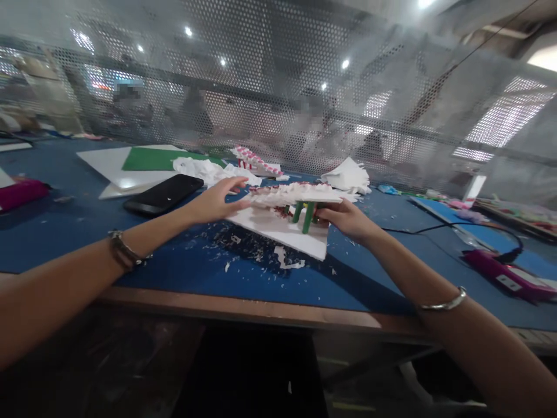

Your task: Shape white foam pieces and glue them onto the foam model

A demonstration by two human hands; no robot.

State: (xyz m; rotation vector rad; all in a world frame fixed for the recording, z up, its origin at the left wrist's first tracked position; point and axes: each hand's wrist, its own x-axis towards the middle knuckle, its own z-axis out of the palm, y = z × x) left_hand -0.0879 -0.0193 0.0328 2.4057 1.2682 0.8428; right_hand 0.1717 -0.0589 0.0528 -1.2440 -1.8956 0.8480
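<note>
A small craft model stands on a white foam base (pixel 282 232) on the blue table: a white roof with red trim (pixel 293 194) resting on green posts (pixel 308 216). My left hand (pixel 217 200) reaches to the roof's left end, fingers stretched out and touching its edge. On the right side, my right hand (pixel 346 220) is closed in a pinch by the green posts and the base. Both wrists wear bracelets.
A black phone (pixel 163 194) lies left of the model, with white and green sheets (pixel 148 159) behind it. White foam scraps (pixel 261 252) litter the table. A pink tool with a black cable (pixel 505 273) lies at the right. A perforated metal screen (pixel 278 87) backs the table.
</note>
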